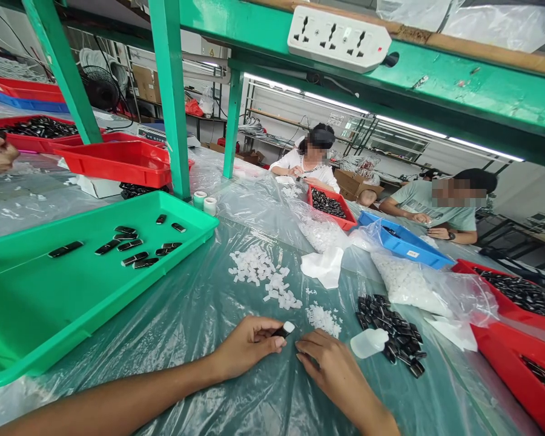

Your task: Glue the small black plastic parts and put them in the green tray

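My left hand (249, 345) pinches a small black casing (279, 332) with a white cap on its upper right end. Just right of it, my right hand (331, 366) is held low over the table, thumb and forefinger drawn together; anything between them is too small or hidden. Beyond the hands lie a pile of white rectangular pieces (254, 266) and a heap of smaller white bits (324, 320). Beside my right hand, a translucent squeeze bottle (369, 343) lies on its side against a pile of black casings (390, 327).
A green tray (131, 290) with several black casings stands at left. Red trays (518, 363) and a blue tray (404, 245) line the right. A bag of white pieces (404, 284) lies near. Green posts (170, 97) rise from the table. Two people sit opposite; another person's hand shows far left.
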A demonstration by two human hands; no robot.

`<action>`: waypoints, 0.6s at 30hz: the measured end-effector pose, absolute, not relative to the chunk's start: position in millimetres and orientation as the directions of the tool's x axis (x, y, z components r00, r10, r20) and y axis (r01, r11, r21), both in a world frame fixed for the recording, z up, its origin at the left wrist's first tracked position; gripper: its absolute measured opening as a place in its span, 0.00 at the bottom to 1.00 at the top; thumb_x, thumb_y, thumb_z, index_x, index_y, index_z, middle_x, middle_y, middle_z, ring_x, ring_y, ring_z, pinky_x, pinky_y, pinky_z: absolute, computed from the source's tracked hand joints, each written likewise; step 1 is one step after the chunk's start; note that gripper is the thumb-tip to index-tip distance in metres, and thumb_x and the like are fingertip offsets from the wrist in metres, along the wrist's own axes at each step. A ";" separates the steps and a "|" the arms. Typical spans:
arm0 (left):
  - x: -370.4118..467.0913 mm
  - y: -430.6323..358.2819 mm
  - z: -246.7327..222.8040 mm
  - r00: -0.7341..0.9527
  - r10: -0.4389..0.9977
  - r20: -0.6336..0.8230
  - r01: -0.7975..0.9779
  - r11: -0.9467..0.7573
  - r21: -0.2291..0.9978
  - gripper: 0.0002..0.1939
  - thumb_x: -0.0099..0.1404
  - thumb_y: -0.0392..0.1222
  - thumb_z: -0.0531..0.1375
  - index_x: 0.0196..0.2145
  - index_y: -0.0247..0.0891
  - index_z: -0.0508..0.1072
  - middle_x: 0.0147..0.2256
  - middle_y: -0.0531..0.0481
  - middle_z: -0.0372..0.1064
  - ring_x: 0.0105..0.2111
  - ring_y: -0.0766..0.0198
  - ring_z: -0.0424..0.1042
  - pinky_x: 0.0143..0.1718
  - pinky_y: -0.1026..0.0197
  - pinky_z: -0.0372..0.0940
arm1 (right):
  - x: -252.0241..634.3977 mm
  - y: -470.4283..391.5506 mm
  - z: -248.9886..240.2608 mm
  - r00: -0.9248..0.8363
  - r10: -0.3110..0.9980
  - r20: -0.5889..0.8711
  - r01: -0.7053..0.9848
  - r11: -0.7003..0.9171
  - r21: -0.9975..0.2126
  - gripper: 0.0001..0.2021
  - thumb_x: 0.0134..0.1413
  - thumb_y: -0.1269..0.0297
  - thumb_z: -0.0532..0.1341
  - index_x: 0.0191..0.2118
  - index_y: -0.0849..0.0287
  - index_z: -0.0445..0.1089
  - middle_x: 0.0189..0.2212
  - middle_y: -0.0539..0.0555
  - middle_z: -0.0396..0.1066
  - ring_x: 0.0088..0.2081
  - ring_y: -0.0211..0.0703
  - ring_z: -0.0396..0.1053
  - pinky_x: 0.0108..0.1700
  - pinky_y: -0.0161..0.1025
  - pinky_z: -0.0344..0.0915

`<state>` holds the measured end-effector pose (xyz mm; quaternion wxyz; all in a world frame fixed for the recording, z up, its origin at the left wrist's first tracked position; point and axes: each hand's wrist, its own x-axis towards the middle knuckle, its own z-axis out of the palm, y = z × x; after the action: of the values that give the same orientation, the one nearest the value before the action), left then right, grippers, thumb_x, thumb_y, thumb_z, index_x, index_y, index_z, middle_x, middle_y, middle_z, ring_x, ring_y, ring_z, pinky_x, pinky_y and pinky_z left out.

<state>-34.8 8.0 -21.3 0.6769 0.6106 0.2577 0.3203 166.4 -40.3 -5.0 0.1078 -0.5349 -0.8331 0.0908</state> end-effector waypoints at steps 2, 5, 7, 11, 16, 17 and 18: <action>-34.3 7.7 -21.8 0.662 0.748 0.049 -0.122 0.043 0.992 0.13 0.61 0.47 0.58 0.31 0.33 0.73 0.27 0.48 0.67 0.35 0.55 0.69 0.36 0.61 0.63 | 167.1 -38.5 -7.4 -0.372 0.925 0.079 0.881 0.379 -0.283 0.11 0.54 0.76 0.55 0.36 0.54 0.72 0.32 0.51 0.71 0.36 0.46 0.68 0.37 0.40 0.65; -33.9 7.1 -21.4 0.674 0.737 0.053 -0.115 0.034 0.993 0.13 0.61 0.47 0.57 0.30 0.33 0.73 0.26 0.48 0.67 0.34 0.57 0.69 0.35 0.62 0.62 | 168.5 -38.0 -9.4 -0.317 0.944 0.093 0.887 0.330 -0.324 0.12 0.56 0.75 0.53 0.38 0.55 0.73 0.33 0.53 0.72 0.36 0.48 0.69 0.39 0.44 0.66; -34.0 6.7 -20.8 0.679 0.732 0.057 -0.109 0.024 0.994 0.14 0.62 0.47 0.57 0.33 0.33 0.74 0.28 0.47 0.68 0.33 0.58 0.68 0.34 0.62 0.62 | 169.2 -39.6 -9.1 -0.269 0.951 0.154 0.862 0.309 -0.401 0.13 0.58 0.73 0.52 0.42 0.55 0.72 0.36 0.55 0.73 0.39 0.49 0.69 0.41 0.45 0.66; -34.4 5.9 -19.7 0.687 0.723 0.076 -0.075 -0.034 0.997 0.16 0.63 0.49 0.56 0.34 0.33 0.75 0.28 0.47 0.69 0.29 0.61 0.67 0.32 0.64 0.61 | 166.2 -46.8 -6.5 -0.071 0.929 0.364 0.733 0.297 -0.612 0.13 0.59 0.67 0.53 0.47 0.52 0.70 0.43 0.54 0.72 0.45 0.47 0.68 0.46 0.43 0.65; -33.2 5.4 -20.2 0.702 0.709 0.068 -0.056 -0.040 0.998 0.18 0.62 0.50 0.56 0.35 0.32 0.76 0.27 0.47 0.69 0.27 0.63 0.65 0.30 0.65 0.60 | 154.4 -53.5 -7.1 -0.014 0.892 0.451 0.645 0.353 -0.677 0.12 0.58 0.68 0.55 0.45 0.51 0.71 0.41 0.53 0.73 0.43 0.47 0.69 0.45 0.43 0.66; -32.8 5.4 -20.4 0.704 0.706 0.071 -0.056 -0.044 0.997 0.18 0.62 0.50 0.55 0.35 0.32 0.76 0.26 0.48 0.68 0.27 0.63 0.64 0.30 0.65 0.59 | 152.4 -53.7 -7.7 -0.020 0.894 0.448 0.638 0.356 -0.682 0.12 0.57 0.68 0.55 0.45 0.51 0.71 0.40 0.53 0.73 0.43 0.47 0.69 0.45 0.43 0.66; -32.4 5.4 -20.6 0.707 0.703 0.077 -0.059 -0.051 0.997 0.18 0.63 0.50 0.55 0.35 0.32 0.75 0.26 0.48 0.67 0.26 0.64 0.63 0.29 0.65 0.59 | 150.8 -53.6 -8.4 -0.029 0.898 0.438 0.631 0.356 -0.689 0.12 0.58 0.68 0.55 0.45 0.51 0.71 0.40 0.53 0.73 0.43 0.47 0.70 0.44 0.42 0.67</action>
<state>-32.4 5.4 -20.6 0.6445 0.6619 0.2435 0.2955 150.8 -53.6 -8.4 0.4330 -0.5460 -0.7004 0.1542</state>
